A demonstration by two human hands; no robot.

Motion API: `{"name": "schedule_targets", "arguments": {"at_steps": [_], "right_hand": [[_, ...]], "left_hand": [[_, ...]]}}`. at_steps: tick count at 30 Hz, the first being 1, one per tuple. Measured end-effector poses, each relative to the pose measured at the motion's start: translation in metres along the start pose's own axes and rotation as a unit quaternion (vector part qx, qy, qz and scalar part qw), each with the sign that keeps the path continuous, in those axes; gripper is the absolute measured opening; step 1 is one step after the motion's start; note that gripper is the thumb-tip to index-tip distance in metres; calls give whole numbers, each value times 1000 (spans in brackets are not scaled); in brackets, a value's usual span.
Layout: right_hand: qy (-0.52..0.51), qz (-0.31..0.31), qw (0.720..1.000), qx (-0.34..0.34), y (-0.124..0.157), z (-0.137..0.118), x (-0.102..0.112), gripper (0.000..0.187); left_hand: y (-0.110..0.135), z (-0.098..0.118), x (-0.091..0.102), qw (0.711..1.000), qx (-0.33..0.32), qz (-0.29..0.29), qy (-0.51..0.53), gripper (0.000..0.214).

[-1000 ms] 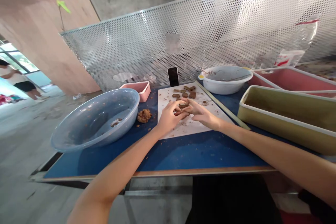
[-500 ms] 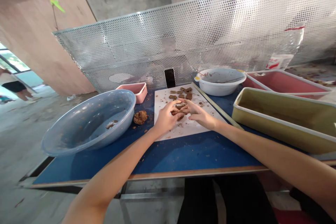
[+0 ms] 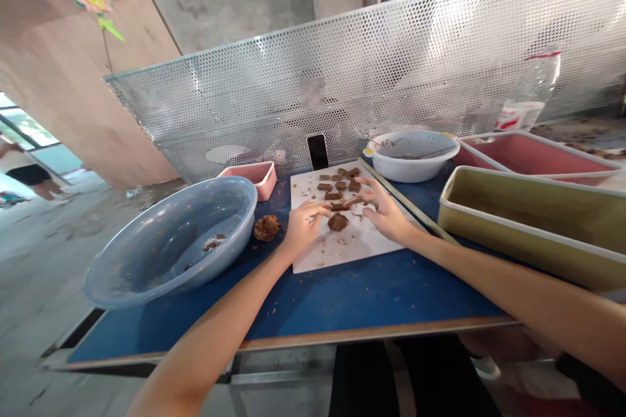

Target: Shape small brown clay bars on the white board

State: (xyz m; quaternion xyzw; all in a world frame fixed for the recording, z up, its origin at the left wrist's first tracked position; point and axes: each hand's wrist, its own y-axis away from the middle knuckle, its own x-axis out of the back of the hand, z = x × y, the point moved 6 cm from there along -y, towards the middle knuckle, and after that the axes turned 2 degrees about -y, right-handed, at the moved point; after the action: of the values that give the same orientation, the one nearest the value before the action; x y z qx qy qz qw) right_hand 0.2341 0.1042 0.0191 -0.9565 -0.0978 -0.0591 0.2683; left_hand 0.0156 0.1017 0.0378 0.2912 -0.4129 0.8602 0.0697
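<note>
On the white board (image 3: 317, 254), a small brown clay-like bar (image 3: 339, 206) lies between my two hands. My left hand (image 3: 304, 227) is at its left end with fingers stretched out; whether they touch it I cannot tell. My right hand (image 3: 384, 214) hovers over the other end, fingers spread and thumb apart, fingertips smeared brown. Closer to me is a rough brown lump (image 3: 337, 221), with neither hand holding it. Several similar brown bars (image 3: 333, 195) lie in loose rows toward the far edge of the board, crumbs around them.
A bigger brown lump (image 3: 267, 228) sits on the blue tabletop (image 3: 342, 296) beside a large blue basin (image 3: 171, 241). Around the board stand a pink box (image 3: 267, 184), a phone (image 3: 318, 152), a flat stick (image 3: 411, 202), a white basin (image 3: 413, 166) and an olive trough (image 3: 528, 221).
My hands were close together around brown material; now they are apart, the right one farther right. The bar and the lump between them have come into plain view on the board.
</note>
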Motion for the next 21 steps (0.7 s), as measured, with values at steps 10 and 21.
{"name": "schedule_targets", "arguments": {"at_steps": [10, 21], "right_hand": [[32, 19, 999, 4, 1, 0, 0, 69], [42, 25, 999, -11, -1, -1, 2, 68]], "left_hand": [[2, -3, 5, 1000, 12, 22, -11, 29], [-3, -4, -3, 1000, -1, -16, -2, 29]]}}
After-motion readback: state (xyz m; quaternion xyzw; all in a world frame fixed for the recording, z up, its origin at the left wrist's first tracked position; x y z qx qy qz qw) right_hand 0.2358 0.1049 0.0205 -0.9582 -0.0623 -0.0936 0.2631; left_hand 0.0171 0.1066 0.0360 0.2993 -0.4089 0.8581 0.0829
